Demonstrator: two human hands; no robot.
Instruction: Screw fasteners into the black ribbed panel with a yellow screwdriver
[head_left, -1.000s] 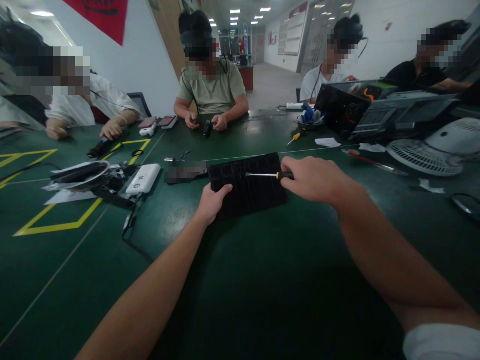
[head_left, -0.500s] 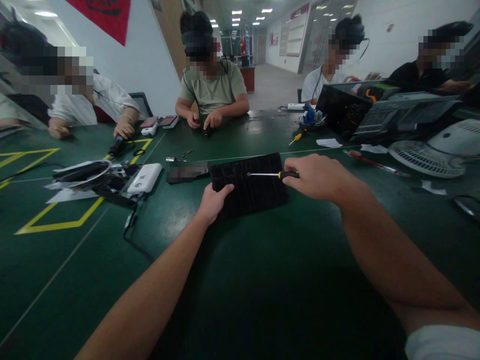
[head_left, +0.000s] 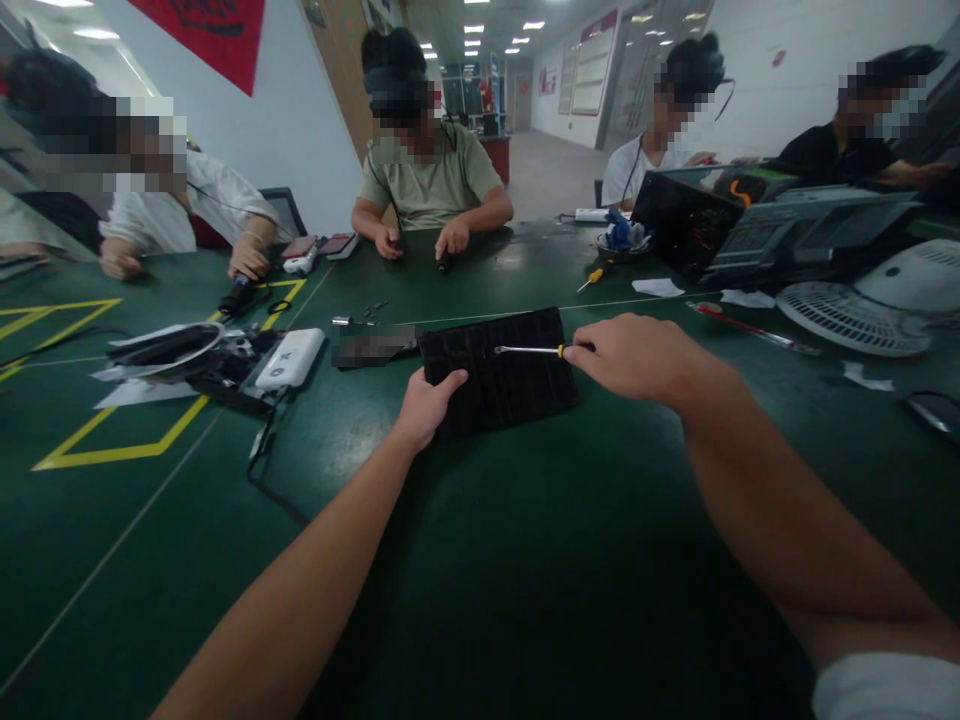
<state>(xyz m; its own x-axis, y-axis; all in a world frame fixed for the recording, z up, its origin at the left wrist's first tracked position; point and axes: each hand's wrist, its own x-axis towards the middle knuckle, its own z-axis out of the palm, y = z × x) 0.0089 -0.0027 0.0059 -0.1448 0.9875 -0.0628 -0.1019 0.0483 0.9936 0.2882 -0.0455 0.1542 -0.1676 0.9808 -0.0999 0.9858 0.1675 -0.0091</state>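
My left hand [head_left: 429, 408] grips the near left corner of a flat black rectangular panel [head_left: 525, 375], thumb on top and fingers out of sight beneath. The panel tilts slightly above the green table, its face marked with raised lines. In my closed right hand [head_left: 637, 355] is a screwdriver [head_left: 532, 350] with a black and yellow handle, most of it covered by the fingers. Its metal shaft points left across the panel, the tip near the panel's middle. Whether the tip sits in a screw is too small to tell. Left of the panel lies a dark flat piece [head_left: 375, 347], partly blurred out.
Small metal parts [head_left: 367, 312] lie beyond the dark piece. At left are a white power bank [head_left: 289, 358] and a bundle of dark parts [head_left: 180, 350]. A yellow screwdriver [head_left: 595, 276], a white fan [head_left: 862, 310] and a computer case [head_left: 810, 235] are at right. Several people sit around.
My right hand has turned slightly around the screwdriver handle, hiding more of it. The panel and my left hand stay put. Across the table, a person's hand has shifted right.
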